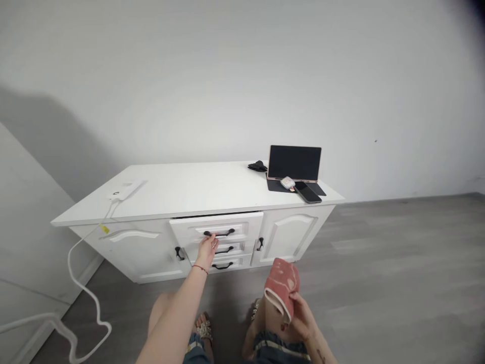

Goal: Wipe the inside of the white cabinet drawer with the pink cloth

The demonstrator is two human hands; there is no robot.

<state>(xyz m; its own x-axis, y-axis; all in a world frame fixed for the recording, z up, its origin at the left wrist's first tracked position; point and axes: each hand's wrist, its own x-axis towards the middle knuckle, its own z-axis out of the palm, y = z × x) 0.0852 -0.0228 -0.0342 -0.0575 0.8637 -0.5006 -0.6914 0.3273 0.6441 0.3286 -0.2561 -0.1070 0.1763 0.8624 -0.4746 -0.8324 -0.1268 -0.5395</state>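
Note:
My left hand has its fingers hooked on the black handle of the top drawer. That drawer stands slightly out from the white cabinet, with a thin dark gap along its upper edge. Two more drawers with black handles lie below it. Over my right knee, my right hand grips a folded red cloth with pale markings and a light edge. The thumb rests on its near side; the other fingers are partly hidden behind it.
On the cabinet top are a power strip with a white cord, a tablet on a dark stand, a phone, a small white case and a black item. Cabinet doors flank the drawers. Grey floor extends rightward.

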